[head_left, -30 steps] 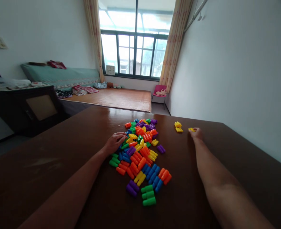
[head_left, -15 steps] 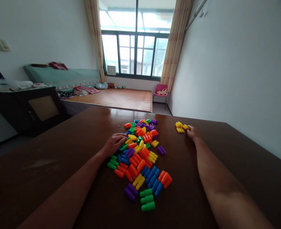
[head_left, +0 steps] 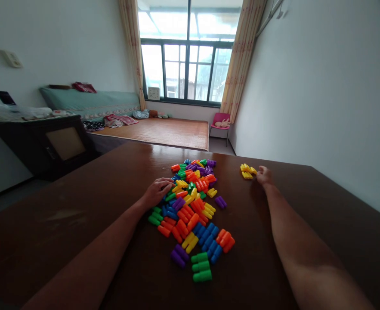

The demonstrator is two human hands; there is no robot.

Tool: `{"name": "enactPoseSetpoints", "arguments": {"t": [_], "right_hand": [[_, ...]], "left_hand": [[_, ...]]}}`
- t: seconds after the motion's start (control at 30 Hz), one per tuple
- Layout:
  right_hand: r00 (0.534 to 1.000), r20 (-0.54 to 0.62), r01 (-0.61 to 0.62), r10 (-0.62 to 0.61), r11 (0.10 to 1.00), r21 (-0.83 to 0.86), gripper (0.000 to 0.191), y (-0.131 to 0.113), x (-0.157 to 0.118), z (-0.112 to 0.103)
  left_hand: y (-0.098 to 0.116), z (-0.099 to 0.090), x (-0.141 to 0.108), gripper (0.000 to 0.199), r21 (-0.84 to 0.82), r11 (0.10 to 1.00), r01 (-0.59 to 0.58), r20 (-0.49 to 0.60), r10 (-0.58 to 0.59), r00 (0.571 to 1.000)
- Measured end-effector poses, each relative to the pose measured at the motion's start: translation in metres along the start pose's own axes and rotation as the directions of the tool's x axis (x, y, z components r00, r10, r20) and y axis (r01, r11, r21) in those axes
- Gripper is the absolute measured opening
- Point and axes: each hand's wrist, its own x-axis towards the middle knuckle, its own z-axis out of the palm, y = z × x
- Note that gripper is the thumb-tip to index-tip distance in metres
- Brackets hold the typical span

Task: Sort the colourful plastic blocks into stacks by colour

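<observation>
On the far right: a little bunch of yellow blocks (head_left: pixel 247 175)

The yellow blocks lie close together on the brown table (head_left: pixel 248 275), well apart from the big mixed heap (head_left: pixel 185 213). I think I am picking out yellow ones to make their own bunch. For the next one, I guess I need to reach left and pinch just one, maybe the loose yellow piece (head_left: pixel 212 193) at the heap's right edge, without bumping the rest.

My right hand (head_left: pixel 264 175) is just to the right of the bunch. Its fingers are curled in, but I can't tell if they touch or pinch the nearest block. My left hand (head_left: pixel 157 190) rests at the heap's left edge, fingers bent a little. I can't tell if its tips hold anything.
</observation>
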Motion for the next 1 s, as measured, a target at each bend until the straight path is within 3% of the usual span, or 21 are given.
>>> {"name": "enactPoseSetpoints", "arguments": {"t": [0.07, 0.1, 0.17, 0.23, 0.3, 0.43, 0.57, 0.63, 0.7, 0.77, 0.9, 1.0], "right_hand": [[0.996, -0.047, 0.077, -0.073, 0.995, 0.071, 0.038, -0.020, -0.003, -0.006], [0.990, -0.014, 0.140, -0.140, 0.980, 0.140, 0.036, -0.034, -0.007, -0.008], [0.928, 0.177, 0.265, -0.328, 0.914, 0.306, 0.034, -0.068, -0.021, -0.009], [0.753, 0.406, 0.352, -0.518, 0.838, 0.417, 0.034, -0.105, -0.043, -0.005], [0.578, 0.504, 0.449, -0.642, 0.765, 0.461, 0.030, -0.141, -0.072, 0.000], [0.371, 0.532, 0.519, -0.761, 0.646, 0.561, 0.026, -0.192, -0.126, 0.004], [0.101, 0.533, 0.615, -0.840, 0.474, 0.630, 0.023, -0.213, -0.156, 0.000], [0.052, 0.543, 0.640, -0.838, 0.445, 0.626, 0.020, -0.216, -0.160, -0.002], [0.097, 0.568, 0.624, -0.817, 0.495, 0.605, 0.018, -0.216, -0.159, -0.002], [0.199, 0.574, 0.592, -0.794, 0.564, 0.575, 0.020, -0.212, -0.152, -0.002], [0.486, 0.556, 0.585, -0.675, 0.723, 0.367, 0.023, -0.196, -0.126, -0.003], [0.685, 0.525, 0.616, -0.505, 0.786, -0.048, 0.026, -0.174, -0.105, -0.007]], "left_hand": [[0.000, 0.000, 0.000, 0.036, 0.006, 1.000, -0.004, 0.000, 0.004, 1.000], [0.000, 0.000, 0.000, 0.036, 0.008, 1.000, -0.007, 0.003, 0.007, 1.000], [-0.001, 0.000, 0.000, 0.036, 0.009, 1.000, -0.009, 0.010, 0.009, 1.000], [-0.001, 0.000, 0.000, 0.036, 0.003, 1.000, -0.010, 0.014, 0.010, 1.000], [-0.001, 0.000, 0.000, 0.036, -0.008, 1.000, -0.007, 0.010, 0.007, 1.000], [0.002, 0.000, 0.000, 0.036, -0.026, 1.000, 0.010, 0.003, -0.010, 1.000], [0.004, 0.000, 0.000, 0.035, -0.050, 0.999, 0.000, -0.004, 0.000, 1.000], [0.005, -0.001, 0.000, 0.035, -0.064, 0.998, -0.013, -0.001, 0.013, 1.000], [0.006, -0.001, 0.000, 0.035, -0.067, 0.998, -0.017, 0.005, 0.018, 1.000], [0.006, -0.001, 0.000, 0.034, -0.061, 0.998, -0.014, 0.006, 0.015, 1.000], [0.008, -0.001, -0.001, 0.034, -0.071, 0.997, -0.010, 0.004, 0.011, 1.000], [0.009, -0.002, -0.001, 0.034, -0.073, 0.997, -0.009, -0.001, 0.009, 1.000]]}}
